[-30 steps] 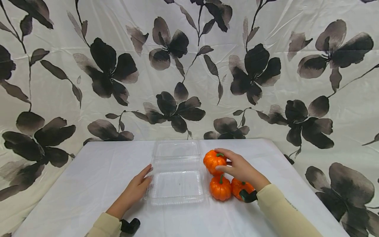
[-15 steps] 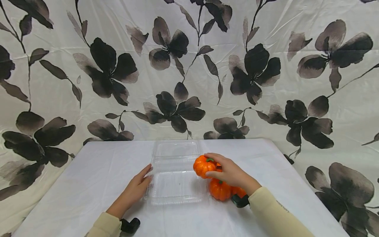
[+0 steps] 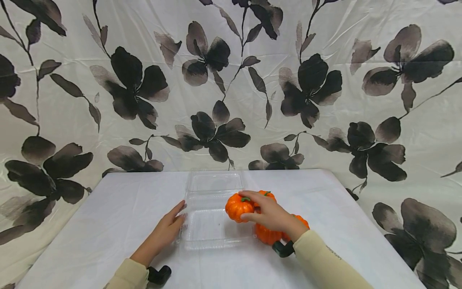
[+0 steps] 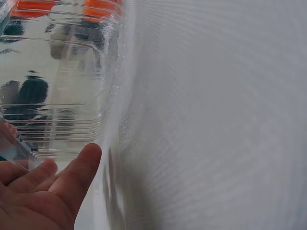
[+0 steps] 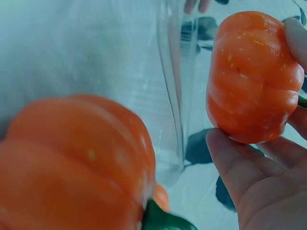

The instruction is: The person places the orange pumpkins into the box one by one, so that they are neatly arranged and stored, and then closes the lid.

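Observation:
My right hand (image 3: 272, 212) grips a small orange pumpkin (image 3: 236, 208) with a green stem, thumb on one side and fingers on the other. The pumpkin hangs over the right part of a clear plastic clamshell container (image 3: 205, 230), whose lid (image 3: 215, 182) lies folded back behind the base. At the container's left side rests my left hand (image 3: 167, 226), its fingers (image 4: 79, 175) extended and touching the edge. In the right wrist view, the held pumpkin (image 5: 254, 76) shows yellow flecks on its underside.
Three more pumpkins stand right of the container: one behind my right hand (image 3: 268, 196), a front pumpkin (image 3: 266, 235) and another farther right (image 3: 301, 220), partly hidden by the hand and wrist. A white cloth covers the table (image 3: 126, 200); a floral curtain (image 3: 231, 80) hangs behind.
My right hand has carried the pumpkin leftward and a little nearer, from beside the container to over its base. A pumpkin behind it has come into view. The left hand stays in place.

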A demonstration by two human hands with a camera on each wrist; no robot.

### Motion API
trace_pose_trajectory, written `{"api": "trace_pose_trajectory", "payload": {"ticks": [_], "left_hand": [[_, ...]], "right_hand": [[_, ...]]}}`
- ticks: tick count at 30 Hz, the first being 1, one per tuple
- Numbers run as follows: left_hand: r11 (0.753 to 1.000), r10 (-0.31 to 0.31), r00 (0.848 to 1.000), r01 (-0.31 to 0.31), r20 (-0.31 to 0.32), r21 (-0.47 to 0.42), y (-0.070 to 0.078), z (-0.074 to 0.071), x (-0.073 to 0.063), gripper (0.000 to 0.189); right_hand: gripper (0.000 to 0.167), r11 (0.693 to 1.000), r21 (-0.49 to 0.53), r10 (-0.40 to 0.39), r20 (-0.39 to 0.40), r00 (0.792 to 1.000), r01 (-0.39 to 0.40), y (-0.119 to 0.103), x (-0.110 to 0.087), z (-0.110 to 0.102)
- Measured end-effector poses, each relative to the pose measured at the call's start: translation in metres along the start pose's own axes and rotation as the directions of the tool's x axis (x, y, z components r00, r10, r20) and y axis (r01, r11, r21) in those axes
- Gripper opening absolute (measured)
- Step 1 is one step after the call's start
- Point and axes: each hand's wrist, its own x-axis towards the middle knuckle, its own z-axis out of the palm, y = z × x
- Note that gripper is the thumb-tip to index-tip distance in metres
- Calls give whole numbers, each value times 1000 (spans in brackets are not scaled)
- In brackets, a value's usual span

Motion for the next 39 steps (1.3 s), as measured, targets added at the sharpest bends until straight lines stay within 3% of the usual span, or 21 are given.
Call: {"api": "trace_pose_trajectory", "payload": {"ticks": [28, 39], "left_hand": [[1000, -2, 1000, 2, -3, 0, -3, 2, 1, 57], [999, -13, 1000, 13, -15, 36, -3, 2, 1, 57]], "right_hand": [[69, 997, -34, -70, 43, 997, 71, -17, 17, 38], [69, 1000, 20, 9, 69, 998, -10, -20, 25, 55]]}}
